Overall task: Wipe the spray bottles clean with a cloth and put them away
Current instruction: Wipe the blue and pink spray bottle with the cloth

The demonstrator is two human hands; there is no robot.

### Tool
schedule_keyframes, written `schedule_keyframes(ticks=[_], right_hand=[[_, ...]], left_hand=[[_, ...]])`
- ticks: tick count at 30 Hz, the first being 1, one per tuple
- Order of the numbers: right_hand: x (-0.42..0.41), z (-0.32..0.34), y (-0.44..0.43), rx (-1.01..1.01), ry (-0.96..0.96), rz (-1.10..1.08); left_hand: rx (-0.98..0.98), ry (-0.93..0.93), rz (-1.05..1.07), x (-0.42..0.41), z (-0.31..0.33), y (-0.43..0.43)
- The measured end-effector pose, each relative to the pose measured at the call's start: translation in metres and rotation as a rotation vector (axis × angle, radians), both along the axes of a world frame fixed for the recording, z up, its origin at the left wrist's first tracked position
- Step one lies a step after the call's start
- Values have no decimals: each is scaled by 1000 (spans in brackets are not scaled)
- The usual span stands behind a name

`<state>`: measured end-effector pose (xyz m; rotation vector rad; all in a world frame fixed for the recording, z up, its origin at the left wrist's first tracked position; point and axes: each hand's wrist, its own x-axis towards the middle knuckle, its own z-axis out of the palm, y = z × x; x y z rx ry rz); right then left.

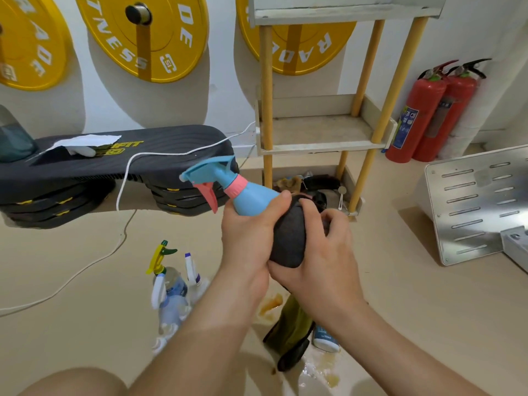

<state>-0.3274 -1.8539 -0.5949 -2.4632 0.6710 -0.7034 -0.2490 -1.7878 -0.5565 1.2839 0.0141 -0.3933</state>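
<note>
My left hand grips the shoulder of a light blue spray bottle with a pink collar and trigger, its nozzle pointing left. My right hand presses a dark grey cloth around the bottle's lower body, which the cloth hides. The cloth's olive tail hangs down toward the floor. Several more spray bottles stand on the floor below my left forearm, one with a yellow and green head. Another bottle lies on the floor under my right forearm.
A wooden shelf rack stands ahead against the wall, clutter on its bottom tier. A black aerobic step with a white cord sits left. Two red fire extinguishers and a metal panel are at right. Brownish spills stain the floor.
</note>
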Motion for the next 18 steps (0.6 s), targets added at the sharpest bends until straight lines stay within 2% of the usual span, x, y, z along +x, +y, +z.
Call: schedule_keyframes(ticks=[2, 4, 5, 8, 9, 11, 13, 14, 16, 18], right_hand=[[1, 8, -8, 58, 26, 100], [2, 23, -26, 257, 56, 231], [2, 31, -37, 445, 70, 307], [-4, 35, -60, 1202, 89, 625], [-6, 33, -61, 1374, 85, 703], [-8, 29, -56, 1521, 35, 763], [-7, 33, -49, 1455, -2, 665], [-5, 35, -47, 1322, -7, 570], [-3, 36, -40, 811, 20, 378], [-3, 33, -25, 345, 44, 293]], left_hand=[[-19, 4, -3, 9, 2, 3], [-80, -1, -56, 12, 4, 6], [-106, -21, -101, 12, 5, 8], [-256, -41, -310, 14, 10, 14], [-316, -29, -376, 16, 12, 15], [-338, -16, -437, 19, 17, 17], [-161, -66, -374, 21, 21, 16], [-35, -105, -306, 22, 20, 16], [75, -100, -183, 21, 18, 13], [-14, 27, -90, 20, 15, 12]])
